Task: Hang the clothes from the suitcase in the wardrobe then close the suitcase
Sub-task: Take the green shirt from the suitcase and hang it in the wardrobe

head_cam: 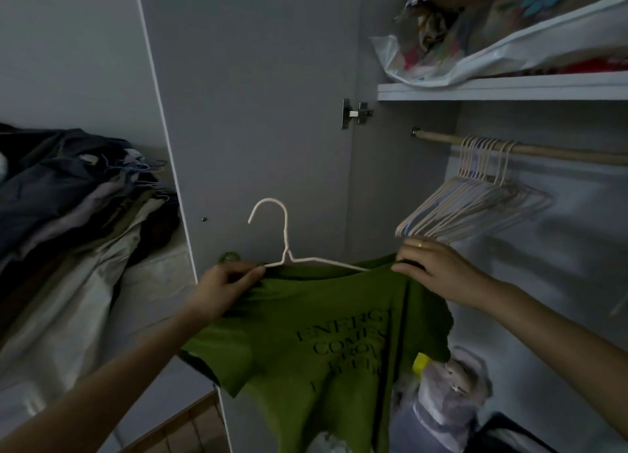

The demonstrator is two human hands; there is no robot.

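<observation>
So the wardrobe [258, 79] is standing open, door swung out to the left, and the person's right in front of it getting a green t-shirt [316, 344] onto a white wire hanger [284, 245]. I'd say this is the dressing-the-hanger step, not the hanging yet. The shirt's held up in the air at about the bottom of the door, well below the rail [530, 148], with dark lettering on it that I can only half read. The left hand [226, 288] has its grip pinched on the hanger's left arm and the collar together; the right hand [438, 269] has its fingers curled round the shirt's other shoulder, tugging it over the wire by the look of it. Next move, my guess: lift the hook up and right onto the rail. What's in the way is a whole bunch of empty hangers [482, 194] crowded at the rail's left end, so it'll need a free spot beside them. Shelf [503, 91] above is stuffed with plastic bags [475, 55], a pile of clothes [68, 194] sits off left, more bags down at the wardrobe floor. Can't see the suitcase from here.
</observation>
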